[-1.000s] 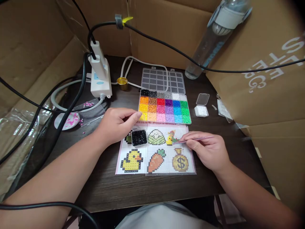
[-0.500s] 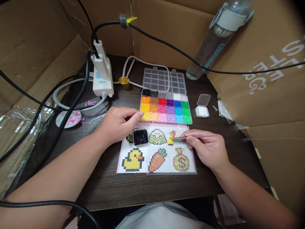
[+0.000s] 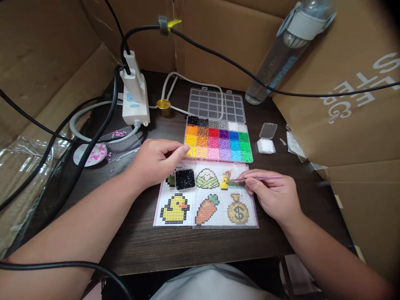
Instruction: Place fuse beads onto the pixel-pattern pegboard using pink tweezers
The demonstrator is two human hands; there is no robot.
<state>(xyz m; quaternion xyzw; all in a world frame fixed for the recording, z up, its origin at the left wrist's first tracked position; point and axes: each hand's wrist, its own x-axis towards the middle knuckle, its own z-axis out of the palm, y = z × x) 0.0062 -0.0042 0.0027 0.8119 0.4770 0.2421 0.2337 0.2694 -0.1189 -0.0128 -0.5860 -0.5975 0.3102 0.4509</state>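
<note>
Left hand point(image 3: 161, 162), left of centre: thumb against forefinger, cannot tell if anything pinched; hides part of pattern sheet point(image 3: 164, 198). Mid-frame, yellow bead figure point(image 3: 224, 183) beside tip of tweezers point(image 3: 265, 178), contact unclear. Right of centre, right hand point(image 3: 276, 196) grasping tweezers.

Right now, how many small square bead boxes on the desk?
2: the black-bead box, on the pattern sheet beside the left hand, and the white-bead box, right of the multicolor bead tray. Another could be hidden behind that hand.

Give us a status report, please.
Right hand: tweezers in grip, tips by yellow figure. Left hand: beside black bead box. Box covers part of pattern sheet.
</note>
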